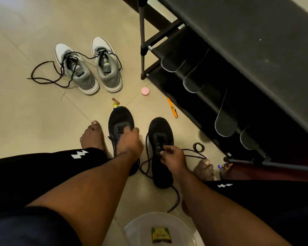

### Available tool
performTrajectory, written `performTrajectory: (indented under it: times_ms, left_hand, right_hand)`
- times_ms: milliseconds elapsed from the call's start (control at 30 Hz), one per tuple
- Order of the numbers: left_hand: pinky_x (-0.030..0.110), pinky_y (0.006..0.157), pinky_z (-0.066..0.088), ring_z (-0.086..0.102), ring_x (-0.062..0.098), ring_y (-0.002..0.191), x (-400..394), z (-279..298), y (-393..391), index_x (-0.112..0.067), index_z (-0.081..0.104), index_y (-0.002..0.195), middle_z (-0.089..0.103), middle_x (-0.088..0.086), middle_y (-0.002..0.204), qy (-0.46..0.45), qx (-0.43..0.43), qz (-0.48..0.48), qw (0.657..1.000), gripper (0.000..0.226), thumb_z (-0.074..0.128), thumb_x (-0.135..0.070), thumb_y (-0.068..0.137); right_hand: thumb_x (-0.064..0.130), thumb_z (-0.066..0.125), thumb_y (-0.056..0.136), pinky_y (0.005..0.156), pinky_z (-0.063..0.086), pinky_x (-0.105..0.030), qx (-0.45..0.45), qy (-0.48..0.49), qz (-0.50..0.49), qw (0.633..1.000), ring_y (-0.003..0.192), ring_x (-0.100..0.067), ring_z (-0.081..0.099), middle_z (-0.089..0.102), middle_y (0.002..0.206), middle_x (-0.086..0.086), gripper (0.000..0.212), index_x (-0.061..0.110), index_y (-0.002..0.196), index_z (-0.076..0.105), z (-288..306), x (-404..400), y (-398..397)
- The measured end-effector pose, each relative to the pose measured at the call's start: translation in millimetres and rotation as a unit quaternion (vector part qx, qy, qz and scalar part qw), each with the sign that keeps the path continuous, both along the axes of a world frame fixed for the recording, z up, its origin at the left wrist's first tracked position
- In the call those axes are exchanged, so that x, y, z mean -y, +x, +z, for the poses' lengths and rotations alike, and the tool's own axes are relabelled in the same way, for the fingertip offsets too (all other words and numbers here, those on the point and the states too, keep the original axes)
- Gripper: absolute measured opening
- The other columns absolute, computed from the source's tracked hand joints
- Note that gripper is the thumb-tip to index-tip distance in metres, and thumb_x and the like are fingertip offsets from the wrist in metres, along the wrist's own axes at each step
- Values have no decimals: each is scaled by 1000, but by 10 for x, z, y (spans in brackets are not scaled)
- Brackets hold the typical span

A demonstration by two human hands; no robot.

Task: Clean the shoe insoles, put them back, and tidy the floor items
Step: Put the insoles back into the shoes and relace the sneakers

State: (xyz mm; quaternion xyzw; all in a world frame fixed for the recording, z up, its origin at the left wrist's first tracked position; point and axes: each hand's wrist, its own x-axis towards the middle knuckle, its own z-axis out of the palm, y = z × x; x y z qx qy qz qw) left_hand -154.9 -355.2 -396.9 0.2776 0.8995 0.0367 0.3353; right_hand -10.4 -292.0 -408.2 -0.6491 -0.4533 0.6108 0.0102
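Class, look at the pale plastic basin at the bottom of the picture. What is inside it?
Inside the basin lies a green and yellow scrub sponge. The basin's near part is cut off by the frame and the right forearm covers its right edge, so anything there cannot be seen.

Black rack [238,41] beside tiled floor [25,112] — bare feet [92,137] on it.

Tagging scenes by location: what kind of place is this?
Probably a home entryway or shoe-storage corner: a black shoe rack with insoles propped on it, grey sneakers and black shoes on a tiled floor.
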Motion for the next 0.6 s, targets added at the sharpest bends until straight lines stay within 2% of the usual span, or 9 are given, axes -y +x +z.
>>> performTrajectory:
  times_ms: [67, 167, 200, 267, 333, 400, 467, 533, 600]
  left_hand:
    - [37, 91, 50, 58, 32, 111, -108, -59, 182, -13, 56, 122, 55, 13, 127, 23, 130, 13, 991, 30, 58, -17, 92]
    - [28, 83, 48, 59, 25, 107, -95, -111, 408, -13, 55, 123, 58, 4, 109, 31, 257, 52, 965, 44, 74, -28, 86]
    - [29, 83, 48, 59, 24, 105, -79, -155, 448, -15, 54, 123, 57, 3, 107, 32, 268, 58, 961, 48, 76, -29, 83]
    - [29, 81, 49, 58, 20, 97, -76, -214, 462, -14, 56, 113, 59, 3, 106, 26, 244, 55, 968, 41, 79, -22, 80]
    - [32, 81, 54, 60, 19, 91, -95, -253, 424, -13, 60, 97, 62, 4, 99, 28, 228, 73, 971, 30, 81, -16, 76]
    - [35, 81, 57, 65, 21, 87, -122, -240, 397, -14, 62, 87, 64, 4, 90, 26, 247, 87, 965, 25, 83, -14, 74]
    - [38, 77, 60, 68, 23, 77, -126, -226, 389, -13, 62, 79, 67, 9, 83, 47, 272, 107, 955, 20, 82, -11, 77]
    - [39, 74, 61, 66, 20, 68, -143, -185, 378, -10, 64, 75, 68, 12, 79, 65, 280, 124, 950, 16, 79, -11, 81]
    - [39, 72, 61, 65, 19, 62, -148, -154, 314, -7, 66, 72, 69, 15, 76, 63, 276, 150, 947, 16, 78, -11, 81]
  right_hand:
    - [-12, 52, 88, 82, 57, -32, -17, -2, 32, 999, 99, -21, 61, 59, 115, -8, 39, 6, 122, 60, -64, -16, 89]
    - [-10, 57, 87, 94, 53, -37, -22, 29, 107, 994, 111, -20, 59, 60, 118, -3, 45, 13, 125, 60, -105, -53, 152]
    - [-8, 58, 87, 95, 53, -37, -23, 33, 126, 991, 111, -19, 59, 61, 118, -1, 45, 16, 126, 60, -124, -70, 151]
    - [-5, 57, 88, 97, 52, -36, -11, 42, 155, 987, 111, -18, 59, 62, 120, -1, 44, 18, 125, 61, -159, -121, 144]
    - [-8, 56, 88, 94, 53, -37, -13, 48, 127, 991, 110, -21, 61, 62, 120, -5, 44, 13, 127, 60, -207, -191, 158]
    - [-10, 53, 89, 84, 58, -36, -4, 32, 70, 997, 97, -25, 67, 61, 117, -10, 43, 6, 129, 56, -220, -258, 165]
    - [-9, 48, 91, 70, 60, -33, 26, -6, 53, 998, 77, -24, 69, 61, 110, -11, 40, 3, 129, 54, -209, -322, 166]
    - [-6, 47, 91, 60, 59, -32, 63, -32, 103, 992, 66, -25, 67, 62, 104, -14, 37, 4, 125, 56, -192, -385, 179]
    - [-5, 57, 85, 70, 58, -34, 103, 1, 235, 967, 79, -28, 68, 65, 107, -14, 36, 7, 118, 63, -188, -470, 220]
